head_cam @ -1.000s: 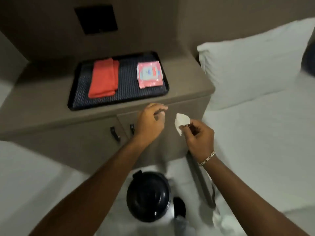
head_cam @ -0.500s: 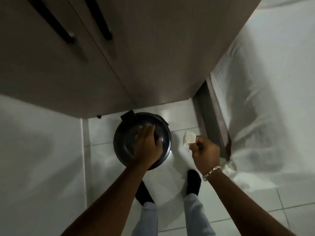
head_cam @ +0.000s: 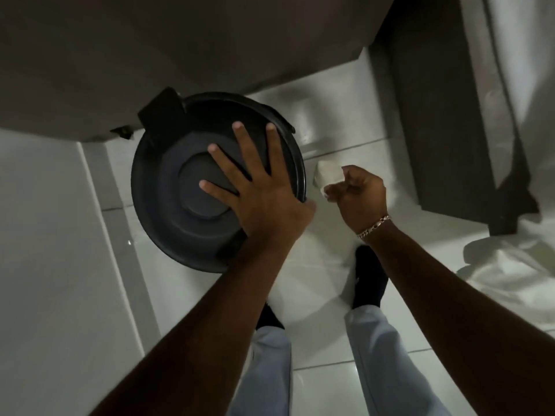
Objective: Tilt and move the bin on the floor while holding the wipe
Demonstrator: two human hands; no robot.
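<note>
**Left hand flat on bin lid, right hand pinching a tissue beside it**

Left hand (head_cam: 264, 193): fingers straight and spread wide, palm down on the lid (head_cam: 186, 181) of the black round bin (head_cam: 168, 235). Fingertips reach past the lid's raised centre disc toward the far rim; the thumb hangs off the right edge of the lid. Flat contact, no curl round anything.

Right hand (head_cam: 359, 195): fingers curled, thumb and fingertips pinching a small piece of white tissue (head_cam: 327, 174). The tissue sticks out to the left of the fist, just beside the bin's right rim, not touching it as far as I can tell. Gold chain bracelet (head_cam: 374, 226) on that wrist.

Bin position: on the white tiled floor (head_cam: 324, 370), back edge tucked under the brown cabinet (head_cam: 210, 40). Lid looks closed; the hinge block sits at the far-left side against the cabinet base.

Around it: dark bed base (head_cam: 444, 115) to the right, with a white sheet (head_cam: 510, 265) hanging down and bunched on the floor. Below the arms, the person's legs in light trousers (head_cam: 378, 355) and dark socks (head_cam: 369, 277), feet just near the bin. White wall panel (head_cam: 45, 265) on the left.
</note>
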